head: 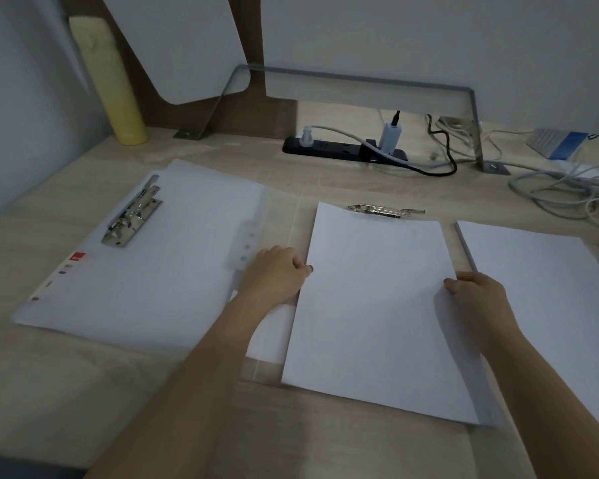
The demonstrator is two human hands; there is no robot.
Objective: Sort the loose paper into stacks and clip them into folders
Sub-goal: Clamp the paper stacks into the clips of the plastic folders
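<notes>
- A desk workspace, an office or a study corner: a pale wood-grain desk (66,375) against a plain wall (429,36).
- Far centre, a black power strip (343,150) with plugs in it; far right, tangled grey cables (561,191).
- Stationery: an open clip folder (135,288) at left, a paper stack (377,305) at centre, a second pile (540,271) at right.
- A grey metal frame (360,79) stands along the far side.

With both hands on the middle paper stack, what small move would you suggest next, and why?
Probably nudge the stack forward toward the metal clip: the left hand and right hand grip its side edges, and the clip lies right at its far edge.
</notes>
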